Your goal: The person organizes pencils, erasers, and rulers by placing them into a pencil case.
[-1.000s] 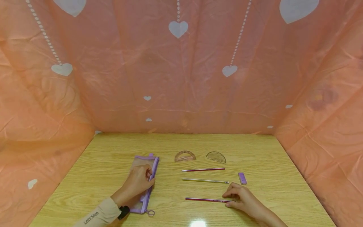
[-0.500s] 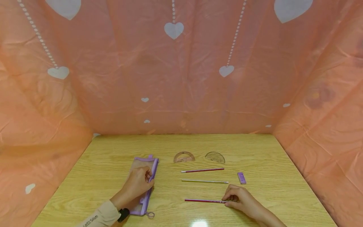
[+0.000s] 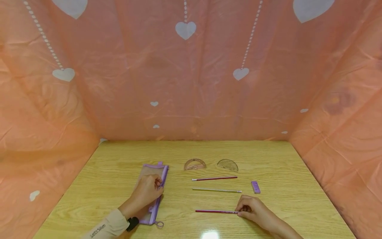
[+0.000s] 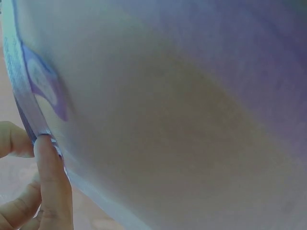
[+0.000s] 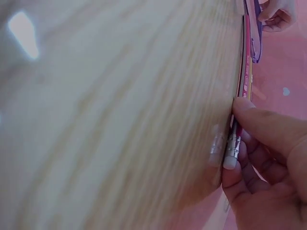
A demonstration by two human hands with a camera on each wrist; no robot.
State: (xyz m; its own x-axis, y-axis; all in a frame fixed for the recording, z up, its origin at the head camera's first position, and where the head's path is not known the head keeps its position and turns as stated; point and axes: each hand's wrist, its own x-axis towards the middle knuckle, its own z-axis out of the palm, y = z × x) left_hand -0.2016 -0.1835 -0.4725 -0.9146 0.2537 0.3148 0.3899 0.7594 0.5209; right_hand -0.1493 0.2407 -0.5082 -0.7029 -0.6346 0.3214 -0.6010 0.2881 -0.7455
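While the left hand (image 3: 146,188) pinches the zip edge of the pouch (image 3: 150,170) between thumb and finger, the right hand (image 3: 253,210) grasps the near pencil (image 3: 216,211) by its eraser end. The pouch sits on the left part of the table (image 3: 104,176), its zip facing the pencils and a ring (image 3: 160,224) sticking out at the end nearest the person. The near pencil points left, towards the pouch but apart from it; in the right wrist view its white tip (image 5: 230,160) juts past the thumb. Whether that pencil touches the table or is slightly raised is hard to tell.

Beyond it lie the middle pencil (image 3: 216,190), yellowish with its eraser end to the right, and the far pencil (image 3: 215,178), red with its eraser end to the left. Two protractors rest side by side farther back, the pink one (image 3: 194,160) on the left and the clear one (image 3: 228,164) on the right. A purple eraser (image 3: 255,187) lies beyond the right hand, well apart from the pouch. A black watch (image 3: 132,224) circles the left wrist, just below a beige sleeve (image 3: 111,224).
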